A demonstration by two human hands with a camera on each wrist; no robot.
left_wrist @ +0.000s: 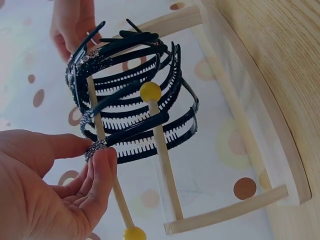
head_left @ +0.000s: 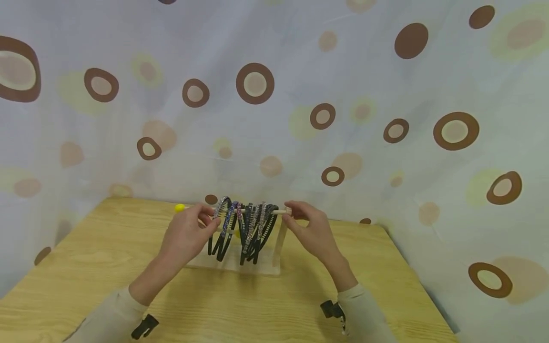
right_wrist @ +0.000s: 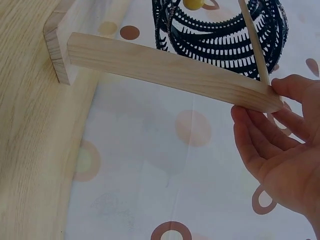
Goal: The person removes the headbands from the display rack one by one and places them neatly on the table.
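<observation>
Several dark toothed headbands (head_left: 253, 228) with glittery tops hang on the upper rod (head_left: 280, 212) of a wooden rack (head_left: 268, 267). At the left end of the row, my left hand (head_left: 186, 234) pinches a silver-glitter headband (left_wrist: 96, 147) between thumb and fingers. My right hand (head_left: 312, 232) holds the top of the rack's right post (right_wrist: 180, 72), where the upper rod meets it. The thumb and fingertips lie on either side of that wooden end. Both hands partly hide the rack in the head view.
A yellow ball (head_left: 179, 208) caps the upper rod's left end. A lower rod (left_wrist: 167, 175) carries another yellow ball (left_wrist: 150, 92) at its tip. The rack stands on a wood-grain table (head_left: 351, 295), with a circle-patterned cloth (head_left: 283, 143) behind and beside it.
</observation>
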